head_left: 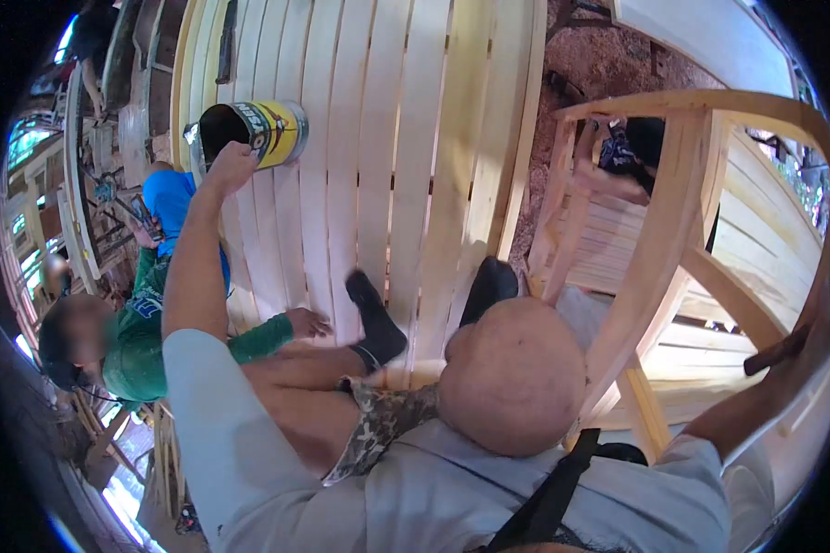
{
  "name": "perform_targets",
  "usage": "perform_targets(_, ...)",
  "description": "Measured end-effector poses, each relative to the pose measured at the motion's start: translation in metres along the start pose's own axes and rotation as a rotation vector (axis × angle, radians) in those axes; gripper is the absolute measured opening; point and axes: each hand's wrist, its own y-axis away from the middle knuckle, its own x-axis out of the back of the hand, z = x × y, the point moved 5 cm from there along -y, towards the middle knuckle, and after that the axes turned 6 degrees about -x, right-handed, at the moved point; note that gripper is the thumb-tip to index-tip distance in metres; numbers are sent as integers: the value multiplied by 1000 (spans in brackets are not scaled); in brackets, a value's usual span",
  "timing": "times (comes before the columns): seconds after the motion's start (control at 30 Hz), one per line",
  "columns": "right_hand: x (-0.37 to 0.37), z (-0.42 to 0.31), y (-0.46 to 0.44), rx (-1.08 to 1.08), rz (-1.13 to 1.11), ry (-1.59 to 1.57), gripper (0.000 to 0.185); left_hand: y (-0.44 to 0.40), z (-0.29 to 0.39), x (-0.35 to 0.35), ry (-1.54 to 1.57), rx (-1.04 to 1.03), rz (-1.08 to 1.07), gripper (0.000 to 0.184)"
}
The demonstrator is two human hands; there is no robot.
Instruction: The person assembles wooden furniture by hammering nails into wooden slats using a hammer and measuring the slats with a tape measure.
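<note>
My left hand is closed on the rim of a yellow and dark printed tin can. The can rests on a surface of pale wooden slats, its dark mouth turned to the left of the view. Whether it stands upright or tilts, I cannot tell. Far out at the right edge, my right hand is beside the curved rail of a wooden chair-like frame. Its fingers are mostly hidden there, with one dark digit showing. My bent knee and black-socked feet are between my arms.
At left sits a person in a green sleeve, one hand reaching near my leg, with something blue close by. Behind the frame another person's arm shows. A pale board lies top right; timber clutters the left.
</note>
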Motion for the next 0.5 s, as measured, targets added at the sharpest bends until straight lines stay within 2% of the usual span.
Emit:
perform_targets(0.07, -1, -7, -14, 164, 56, 245, 62, 6, 5, 1, 213, 151, 68, 21)
perform_targets(0.1, -4, -12, -17, 282, 29, 339, 63, 1, 2, 4, 215, 142, 89, 21)
perform_targets(0.17, -9, -19, -19, 302, 53, 387, 61, 4, 2, -3, 38, -295, 348, 17)
perform_targets(0.2, -11, -21, -16, 320, 66, 438, 59, 4, -5, -15, 36, -299, 339, 17)
perform_targets(0.27, -10, -26, -9, 344, 87, 482, 58, 12, -5, -23, -198, -242, 529, 15)
perform_targets(0.3, -12, -30, -9, 328, 88, 457, 56, 14, 1, -33, -282, -295, 561, 21)
perform_targets(0.37, -21, -54, 0, 320, 83, 416, 54, 31, 18, -45, 94, 108, 610, 28)
perform_targets(0.43, -27, -79, 21, -9, 149, 523, 53, 48, 46, -45, 166, 34, 615, 33)
perform_targets(0.5, -23, -81, 19, 26, 162, 486, 53, 54, 60, -49, 125, 20, 603, 28)
